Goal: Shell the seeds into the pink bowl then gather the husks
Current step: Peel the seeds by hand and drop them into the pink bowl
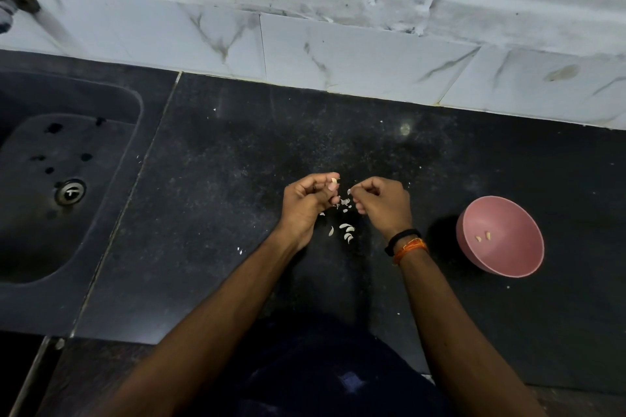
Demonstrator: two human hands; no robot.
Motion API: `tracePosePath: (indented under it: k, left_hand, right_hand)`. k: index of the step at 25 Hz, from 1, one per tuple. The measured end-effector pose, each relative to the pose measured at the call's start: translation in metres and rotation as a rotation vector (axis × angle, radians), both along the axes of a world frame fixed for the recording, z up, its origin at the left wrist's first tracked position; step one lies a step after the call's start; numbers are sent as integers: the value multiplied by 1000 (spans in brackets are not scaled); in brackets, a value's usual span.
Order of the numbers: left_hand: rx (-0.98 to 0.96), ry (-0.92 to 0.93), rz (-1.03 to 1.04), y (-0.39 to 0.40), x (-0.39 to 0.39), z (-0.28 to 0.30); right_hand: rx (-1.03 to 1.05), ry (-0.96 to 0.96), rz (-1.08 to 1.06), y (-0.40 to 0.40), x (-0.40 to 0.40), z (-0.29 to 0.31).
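Observation:
My left hand (310, 201) pinches a pale seed (334, 181) between thumb and fingertips above the black counter. My right hand (382, 201) is curled close beside it, its fingertips holding a small white husk piece (349, 192). Just below and between the hands, several white husks (346, 230) lie scattered on the counter. The pink bowl (508, 267) stands to the right of my right wrist, with two shelled kernels (483, 236) in it.
A dark sink (30, 240) with a metal drain (70, 192) is set into the counter at the left. A white marble-look tiled wall (338, 51) runs along the back. A tap's base (17, 0) shows at the top left. Small white crumbs dot the counter (237, 162).

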State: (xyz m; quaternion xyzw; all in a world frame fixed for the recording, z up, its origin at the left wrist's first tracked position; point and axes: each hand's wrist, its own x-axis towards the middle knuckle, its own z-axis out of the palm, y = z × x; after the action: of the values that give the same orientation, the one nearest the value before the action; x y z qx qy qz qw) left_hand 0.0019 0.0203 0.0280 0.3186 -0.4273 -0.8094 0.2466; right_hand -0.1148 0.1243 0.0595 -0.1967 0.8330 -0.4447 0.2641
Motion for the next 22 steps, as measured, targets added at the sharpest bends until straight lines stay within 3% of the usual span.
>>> tracePosePath:
  k: [9, 15, 22]
  left_hand:
    - [-108, -52, -43, 0, 1, 0]
    - [-360, -140, -139, -3, 2, -1]
    - [-452, -245, -165, -6, 2, 2]
  right_hand:
    - [-23, 279, 227, -3, -2, 10]
    - [-38, 323, 317, 1, -3, 10]
    - [-18, 404, 359, 4, -5, 9]
